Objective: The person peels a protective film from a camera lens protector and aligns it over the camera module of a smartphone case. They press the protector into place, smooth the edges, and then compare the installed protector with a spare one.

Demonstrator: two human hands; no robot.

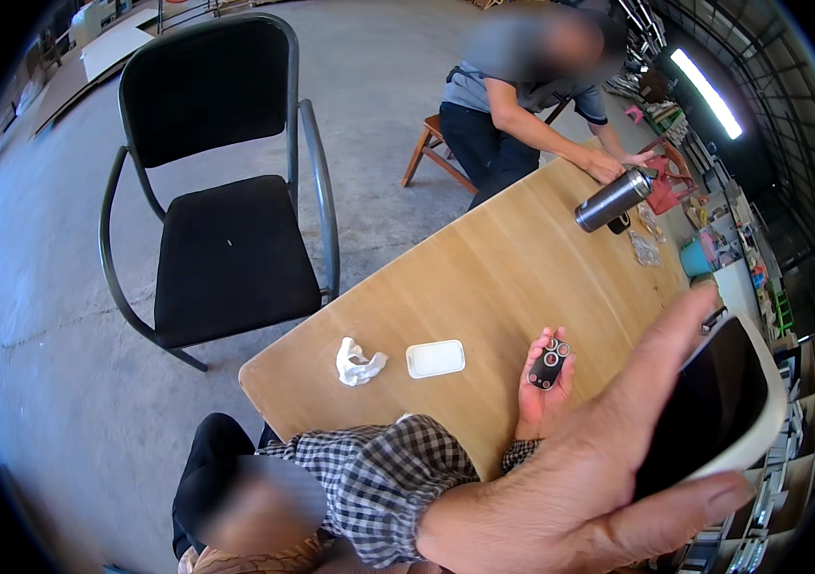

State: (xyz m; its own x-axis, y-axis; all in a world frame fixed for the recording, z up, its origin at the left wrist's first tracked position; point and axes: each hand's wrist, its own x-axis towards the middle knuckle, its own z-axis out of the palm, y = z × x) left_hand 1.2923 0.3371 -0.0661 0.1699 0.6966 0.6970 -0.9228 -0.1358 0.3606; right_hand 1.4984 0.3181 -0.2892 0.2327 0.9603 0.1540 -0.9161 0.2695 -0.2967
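Note:
My left hand (580,469) looms very large at the lower right, its gathered checkered cuff behind it. The fingers and thumb grip a dark panel with a rounded white rim (776,392), which is partly hidden by the hand. Beyond it, over the wooden table (493,268), my right hand (543,407) is turned palm up. In its fingers is a small black piece with several ringed circles (549,366). To the left of that hand lie a white rounded rectangular tray or case (435,360) and a crumpled white tissue (359,364).
Beside the table's left edge stands a black armchair (235,249). Across the table sits a person in a grey shirt (503,86), hands near a dark metal bottle (613,199). Small clear packets (646,250) lie close by. Cluttered shelves (761,258) line the right side.

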